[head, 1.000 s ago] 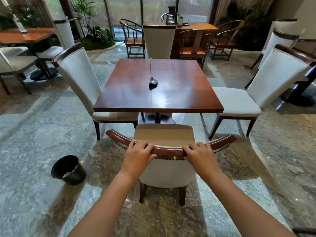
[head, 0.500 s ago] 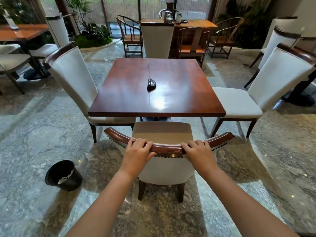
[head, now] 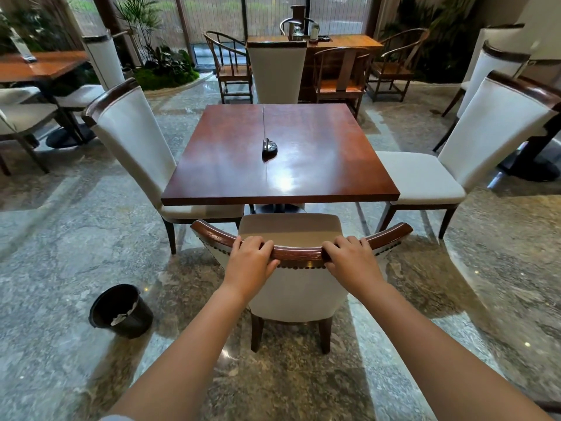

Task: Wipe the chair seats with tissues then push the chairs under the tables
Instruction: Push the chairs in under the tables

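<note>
Left hand (head: pixel 249 264) and right hand (head: pixel 353 261) both grasp the curved wooden top rail of the chair (head: pixel 299 291) at lower centre. That rail runs left to right; the seat points away, its front edge just under the counter (head: pixel 318 165).

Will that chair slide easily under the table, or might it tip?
The chair probably slides easily: the stone floor looks polished. Pushed at its top rail by the left hand and right hand, it might tilt slightly.
</note>
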`<action>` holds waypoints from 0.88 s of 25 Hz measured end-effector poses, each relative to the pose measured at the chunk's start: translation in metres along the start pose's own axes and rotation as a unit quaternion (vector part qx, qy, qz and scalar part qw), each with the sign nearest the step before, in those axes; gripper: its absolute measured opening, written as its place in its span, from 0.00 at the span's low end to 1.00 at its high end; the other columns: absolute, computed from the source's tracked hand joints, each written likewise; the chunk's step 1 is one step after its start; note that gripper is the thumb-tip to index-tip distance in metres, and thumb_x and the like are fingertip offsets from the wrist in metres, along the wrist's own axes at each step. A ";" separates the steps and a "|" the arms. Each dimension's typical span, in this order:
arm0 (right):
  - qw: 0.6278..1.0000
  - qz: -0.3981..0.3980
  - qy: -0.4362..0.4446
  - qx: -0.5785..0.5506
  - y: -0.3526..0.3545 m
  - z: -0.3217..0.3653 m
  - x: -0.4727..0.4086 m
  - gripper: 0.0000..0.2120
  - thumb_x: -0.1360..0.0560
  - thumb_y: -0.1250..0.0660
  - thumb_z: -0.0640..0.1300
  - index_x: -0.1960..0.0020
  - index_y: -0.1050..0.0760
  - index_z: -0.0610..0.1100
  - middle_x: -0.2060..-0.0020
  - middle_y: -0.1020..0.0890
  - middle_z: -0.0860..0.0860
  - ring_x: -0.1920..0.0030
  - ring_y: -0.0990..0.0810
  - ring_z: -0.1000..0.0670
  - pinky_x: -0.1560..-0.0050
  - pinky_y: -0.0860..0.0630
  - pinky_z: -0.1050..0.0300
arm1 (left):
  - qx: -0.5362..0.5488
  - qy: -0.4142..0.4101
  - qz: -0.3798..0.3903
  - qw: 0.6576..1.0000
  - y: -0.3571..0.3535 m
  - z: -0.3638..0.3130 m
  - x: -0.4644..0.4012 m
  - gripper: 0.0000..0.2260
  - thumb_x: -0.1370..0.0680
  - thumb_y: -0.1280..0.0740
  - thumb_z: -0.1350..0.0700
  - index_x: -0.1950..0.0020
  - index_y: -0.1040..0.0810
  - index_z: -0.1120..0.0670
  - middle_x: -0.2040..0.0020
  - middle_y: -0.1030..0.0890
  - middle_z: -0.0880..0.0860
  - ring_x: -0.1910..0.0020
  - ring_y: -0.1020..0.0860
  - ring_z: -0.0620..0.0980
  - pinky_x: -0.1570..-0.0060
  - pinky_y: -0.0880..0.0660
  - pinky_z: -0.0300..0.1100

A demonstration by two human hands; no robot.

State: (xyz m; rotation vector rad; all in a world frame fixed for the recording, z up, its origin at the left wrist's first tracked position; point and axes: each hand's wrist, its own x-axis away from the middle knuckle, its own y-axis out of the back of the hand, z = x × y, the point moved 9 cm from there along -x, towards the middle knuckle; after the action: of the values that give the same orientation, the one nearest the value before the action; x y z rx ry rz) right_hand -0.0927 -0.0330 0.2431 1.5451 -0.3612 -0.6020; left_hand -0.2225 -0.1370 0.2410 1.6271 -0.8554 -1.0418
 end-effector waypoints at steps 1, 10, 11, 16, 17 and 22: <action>1.000 -0.005 -0.002 -0.012 0.004 0.001 0.002 0.13 0.25 0.36 0.47 0.42 0.28 0.47 0.48 0.22 0.47 0.45 0.26 0.43 0.40 0.32 0.44 | 0.006 0.007 0.012 1.000 0.001 -0.002 0.000 0.14 0.25 0.35 0.50 0.41 0.25 0.53 0.45 0.21 0.53 0.42 0.26 0.52 0.31 0.39 0.53; 0.995 -0.080 -0.060 0.017 0.051 -0.067 0.066 0.06 0.34 0.28 0.42 0.59 0.23 0.43 0.65 0.19 0.46 0.63 0.22 0.43 0.59 0.25 0.50 | 0.048 -0.134 -0.028 0.989 0.013 -0.145 -0.009 0.12 0.25 0.36 0.51 0.44 0.22 0.54 0.51 0.19 0.52 0.51 0.22 0.52 0.50 0.25 0.46; 0.994 -0.076 -0.072 0.024 0.053 -0.082 0.075 0.07 0.35 0.28 0.42 0.59 0.23 0.42 0.66 0.20 0.45 0.64 0.22 0.42 0.59 0.25 0.49 | 0.047 -0.147 -0.022 0.988 0.010 -0.164 -0.011 0.12 0.25 0.36 0.52 0.44 0.22 0.54 0.50 0.19 0.53 0.51 0.22 0.52 0.50 0.25 0.46; 0.991 -0.064 -0.117 0.027 0.063 -0.181 0.116 0.09 0.38 0.27 0.41 0.61 0.23 0.41 0.68 0.21 0.43 0.66 0.22 0.41 0.62 0.25 0.49 | 0.034 -0.189 0.001 0.981 -0.010 -0.261 -0.031 0.16 0.23 0.40 0.48 0.39 0.25 0.54 0.43 0.21 0.52 0.42 0.25 0.52 0.41 0.30 0.46; 0.990 -0.060 -0.126 0.027 0.064 -0.203 0.126 0.09 0.39 0.26 0.41 0.62 0.24 0.41 0.69 0.21 0.43 0.67 0.22 0.41 0.63 0.25 0.49 | 0.034 -0.189 0.005 0.981 -0.015 -0.285 -0.037 0.17 0.22 0.41 0.48 0.38 0.26 0.54 0.42 0.22 0.52 0.42 0.25 0.52 0.41 0.31 0.46; 0.986 -0.026 -0.163 0.029 0.067 -0.335 0.181 0.13 0.35 0.28 0.44 0.53 0.23 0.41 0.62 0.19 0.42 0.60 0.21 0.40 0.56 0.25 0.46 | 0.049 -0.183 0.028 0.981 -0.050 -0.424 -0.070 0.19 0.23 0.41 0.47 0.36 0.28 0.54 0.41 0.23 0.54 0.41 0.26 0.54 0.42 0.34 0.47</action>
State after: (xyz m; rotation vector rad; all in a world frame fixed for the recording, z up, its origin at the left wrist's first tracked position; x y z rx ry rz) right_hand 0.2546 0.1326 0.2767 1.5152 -0.5928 -0.8960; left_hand 0.1442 0.0900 0.2719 1.5036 -1.2056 -1.2987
